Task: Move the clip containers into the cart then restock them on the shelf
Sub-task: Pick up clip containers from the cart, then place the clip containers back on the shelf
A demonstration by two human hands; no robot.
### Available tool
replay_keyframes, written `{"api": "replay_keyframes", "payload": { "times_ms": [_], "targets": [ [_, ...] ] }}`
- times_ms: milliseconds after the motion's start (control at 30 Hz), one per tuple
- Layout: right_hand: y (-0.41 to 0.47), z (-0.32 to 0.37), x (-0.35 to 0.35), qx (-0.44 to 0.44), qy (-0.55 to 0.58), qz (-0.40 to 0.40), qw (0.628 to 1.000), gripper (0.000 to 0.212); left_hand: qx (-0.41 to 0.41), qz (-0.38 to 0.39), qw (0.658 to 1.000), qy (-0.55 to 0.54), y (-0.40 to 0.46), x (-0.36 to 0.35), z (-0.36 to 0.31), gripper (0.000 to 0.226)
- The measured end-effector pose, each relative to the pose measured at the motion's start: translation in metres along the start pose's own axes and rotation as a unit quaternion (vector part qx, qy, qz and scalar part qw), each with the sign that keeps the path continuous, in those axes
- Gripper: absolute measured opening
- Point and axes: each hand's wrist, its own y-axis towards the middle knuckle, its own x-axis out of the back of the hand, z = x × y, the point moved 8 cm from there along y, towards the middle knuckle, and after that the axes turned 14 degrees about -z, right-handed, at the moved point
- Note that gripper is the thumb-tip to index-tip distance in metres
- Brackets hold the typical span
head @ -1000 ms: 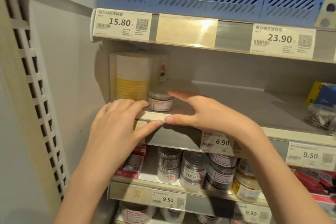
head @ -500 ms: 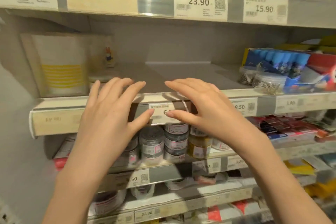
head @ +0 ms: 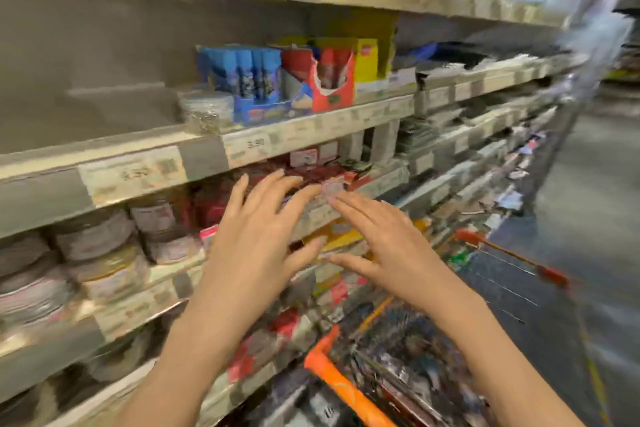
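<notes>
The picture is heavily motion-blurred. My left hand (head: 254, 236) and my right hand (head: 388, 246) float side by side in front of the shelves, fingers spread and holding nothing. Several round clip containers (head: 104, 253) stand stacked on a lower shelf at the left, apart from both hands. A clear tub of clips (head: 206, 111) sits on the middle shelf (head: 138, 149), whose left part is bare. The cart (head: 346, 381), with orange handle and rim, is at the lower right below my right forearm; dark blurred goods lie inside.
Blue, red and yellow display boxes (head: 294, 80) fill the middle shelf to the right of the tub. Price tags line the shelf edges. Small packs crowd the lower shelves. The grey aisle floor (head: 588, 218) runs along the right.
The view has swung to the right, bringing the cart and aisle into sight. Both hands have come off the shelf edge and now hover lower, level with the shelf beneath it, still holding nothing.
</notes>
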Motion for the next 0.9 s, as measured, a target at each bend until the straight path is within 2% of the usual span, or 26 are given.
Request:
{"api": "replay_keyframes", "payload": {
  "times_ms": [200, 433, 667, 900],
  "targets": [
    [-0.084, -0.112, 0.010, -0.099, -0.017, 0.051, 0.994, 0.078, -0.046, 0.061, 0.994, -0.081, 0.009, -0.101, -0.097, 0.055],
    [-0.171, -0.197, -0.002, -0.202, -0.025, 0.115, 0.972, 0.076, -0.053, 0.160, 0.974, -0.148, 0.000, -0.202, -0.166, 0.058],
    [-0.232, -0.262, -0.045, -0.311, -0.013, 0.148, 0.939, 0.076, -0.067, 0.290, 0.938, -0.176, -0.020, -0.313, -0.206, 0.065],
    [-0.290, -0.324, -0.099, -0.413, -0.034, 0.190, 0.890, 0.075, -0.099, 0.375, 0.893, -0.229, -0.039, -0.407, -0.246, 0.065]
  ]
}}
